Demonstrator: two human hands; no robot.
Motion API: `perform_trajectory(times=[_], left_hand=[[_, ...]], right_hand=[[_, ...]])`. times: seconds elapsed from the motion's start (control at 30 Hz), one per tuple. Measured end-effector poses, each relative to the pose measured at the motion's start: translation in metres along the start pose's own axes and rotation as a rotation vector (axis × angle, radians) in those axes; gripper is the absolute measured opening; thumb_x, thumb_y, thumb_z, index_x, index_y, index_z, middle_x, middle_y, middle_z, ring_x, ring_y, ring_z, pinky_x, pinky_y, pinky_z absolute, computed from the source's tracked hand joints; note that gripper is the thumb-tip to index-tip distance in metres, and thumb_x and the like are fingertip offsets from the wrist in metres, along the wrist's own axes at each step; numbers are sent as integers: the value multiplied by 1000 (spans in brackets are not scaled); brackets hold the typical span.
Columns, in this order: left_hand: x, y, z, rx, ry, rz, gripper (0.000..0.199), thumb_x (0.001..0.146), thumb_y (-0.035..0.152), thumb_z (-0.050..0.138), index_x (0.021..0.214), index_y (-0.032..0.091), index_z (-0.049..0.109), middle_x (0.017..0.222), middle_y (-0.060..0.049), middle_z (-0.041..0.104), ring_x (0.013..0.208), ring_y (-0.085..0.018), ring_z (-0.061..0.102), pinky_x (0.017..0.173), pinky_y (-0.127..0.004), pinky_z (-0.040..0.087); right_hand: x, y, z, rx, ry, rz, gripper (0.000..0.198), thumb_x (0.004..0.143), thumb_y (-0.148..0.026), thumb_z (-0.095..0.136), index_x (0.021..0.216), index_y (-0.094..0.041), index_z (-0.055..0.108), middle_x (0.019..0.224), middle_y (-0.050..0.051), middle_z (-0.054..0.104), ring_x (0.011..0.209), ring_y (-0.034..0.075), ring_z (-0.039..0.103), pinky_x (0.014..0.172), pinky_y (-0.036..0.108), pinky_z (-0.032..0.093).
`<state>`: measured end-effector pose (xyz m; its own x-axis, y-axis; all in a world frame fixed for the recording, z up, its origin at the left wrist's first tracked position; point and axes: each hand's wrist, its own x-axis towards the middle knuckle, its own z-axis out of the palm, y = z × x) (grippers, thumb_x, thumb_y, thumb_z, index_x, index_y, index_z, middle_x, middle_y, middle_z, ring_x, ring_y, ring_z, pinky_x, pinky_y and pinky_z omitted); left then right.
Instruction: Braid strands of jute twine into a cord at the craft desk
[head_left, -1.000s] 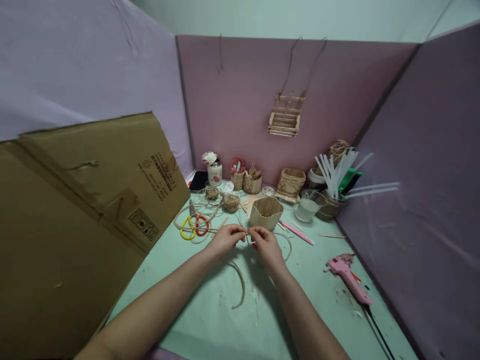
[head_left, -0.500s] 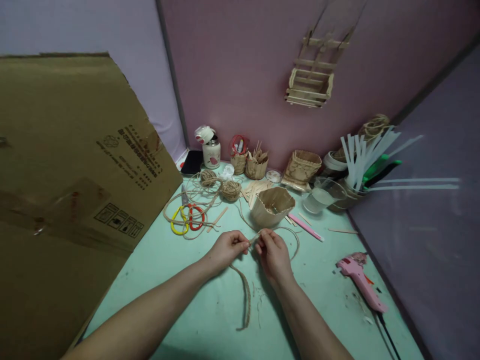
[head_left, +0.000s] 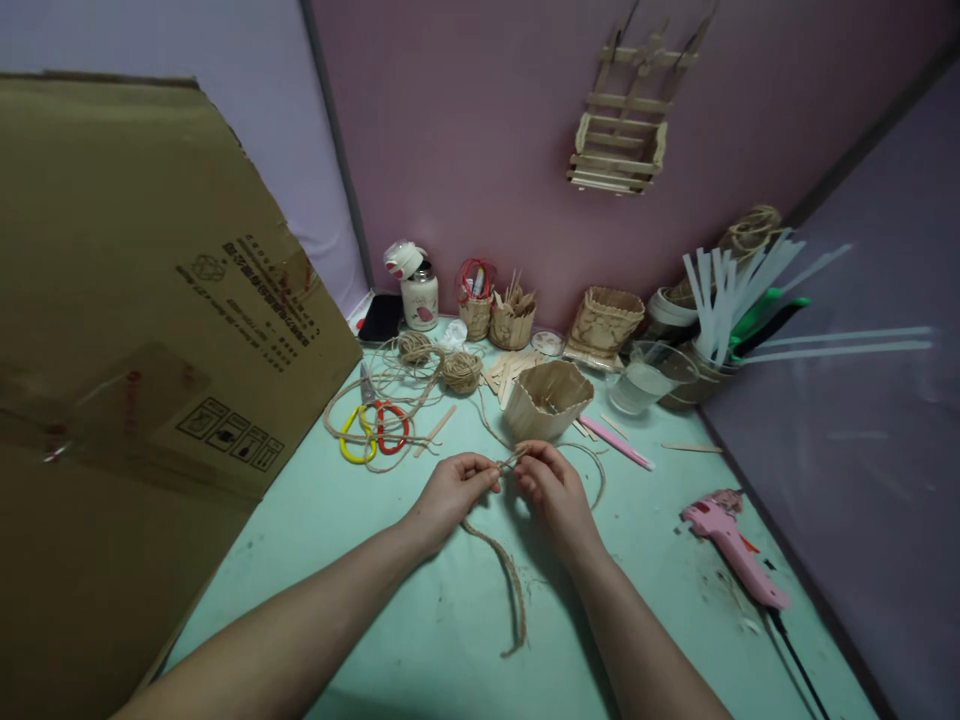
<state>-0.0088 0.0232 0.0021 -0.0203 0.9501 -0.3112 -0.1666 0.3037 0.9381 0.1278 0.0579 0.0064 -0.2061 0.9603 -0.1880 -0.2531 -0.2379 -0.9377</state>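
I note a mint-green table (head_left: 360, 610) set in a corner, with a mauve back wall, a lilac panel to the left and a darker purple panel to the right. A large cardboard sheet (head_left: 135, 330) leans over the table's left side. A small craft-stick rack (head_left: 619, 140) hangs on the back wall.

My left hand (head_left: 450, 492) and right hand (head_left: 556, 493) meet near the middle of the table. Both are pinched closed, thumb against fingertips, on the top end of a braided jute cord (head_left: 504, 570). The cord is held just between the two pinches; from there it drops toward me in a curve and lies on the table, its loose end between my forearms. A thinner strand loops out to the right of my right hand.

Just beyond the hands stands a craft-stick basket (head_left: 547, 398), open at the top. To its left lie red and yellow-handled scissors (head_left: 371, 432) amid loose twine, with two twine balls (head_left: 459, 370) behind them. Along the back wall I record a white jar (head_left: 419, 298), a black phone (head_left: 381, 318), two small woven pots (head_left: 512, 325) holding sticks, and a woven box (head_left: 604, 322). To the right are a clear cup (head_left: 645, 378), a container of glue sticks (head_left: 720, 300), a pink pen (head_left: 616, 442) and, near the right edge, a pink glue gun (head_left: 731, 545) with a black lead.
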Motion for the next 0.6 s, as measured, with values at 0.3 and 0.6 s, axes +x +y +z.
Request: perform_trajectory(times=[0.3,0.6], left_hand=[[1,6,1,38,19,15,27,64,38,68,70,13,59,63,-2,60,57,-10,50,55,-22,36],[3,1,3,86,-69,34,26,66,38,67,69,13,60,62,-2,61,59,-11,51,59,-23,39]], right_hand=[[-1,3,-6,-258,47,-117,26,74,-43,63,68,-18,55,54,-4,44,51,9,36,48,23,27],[-1,-2,-5,49,43,6,31,68,-40,68,61,-18,48,50,-6,40,47,8,32,46,23,24]])
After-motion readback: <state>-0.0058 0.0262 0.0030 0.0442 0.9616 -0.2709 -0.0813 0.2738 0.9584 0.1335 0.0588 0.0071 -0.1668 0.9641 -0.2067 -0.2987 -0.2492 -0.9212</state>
